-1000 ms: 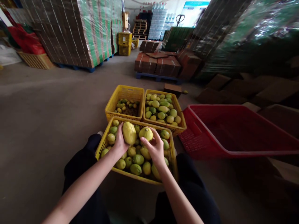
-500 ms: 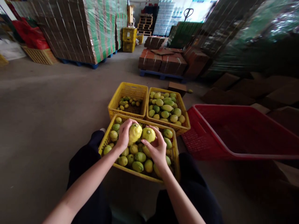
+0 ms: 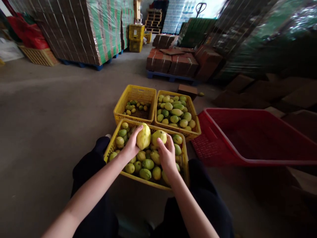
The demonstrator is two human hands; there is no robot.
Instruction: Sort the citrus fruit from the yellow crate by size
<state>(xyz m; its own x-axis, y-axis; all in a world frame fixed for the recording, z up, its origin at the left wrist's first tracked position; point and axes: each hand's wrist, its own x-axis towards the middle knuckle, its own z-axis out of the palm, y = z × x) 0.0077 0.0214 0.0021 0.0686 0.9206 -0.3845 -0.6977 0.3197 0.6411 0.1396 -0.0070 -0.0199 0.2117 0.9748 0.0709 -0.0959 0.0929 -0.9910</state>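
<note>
My left hand (image 3: pixel 133 144) is closed around a yellow lemon (image 3: pixel 143 136), held upright above the near crate. Beside it my right hand (image 3: pixel 168 154) grips a second, yellow-green lemon (image 3: pixel 158 136), its thumb lying across the front. The two lemons are side by side with a small gap. Beneath both hands stands a yellow plastic crate (image 3: pixel 146 181) filled with green and yellow lemons (image 3: pixel 148 164). My hands and forearms hide part of that fruit.
Behind are a yellow crate (image 3: pixel 135 88) with a few small lemons and another yellow crate (image 3: pixel 196 132) full of larger ones. A red basket (image 3: pixel 210 148) stands at right. Flattened cartons lie on a blue pallet (image 3: pixel 170 78); wrapped stacks (image 3: pixel 106 33) rise farther back.
Both lemons have been turned in my hands: the left one now shows its side, and the right one has rolled and risen slightly. The crates have stayed in place.
</note>
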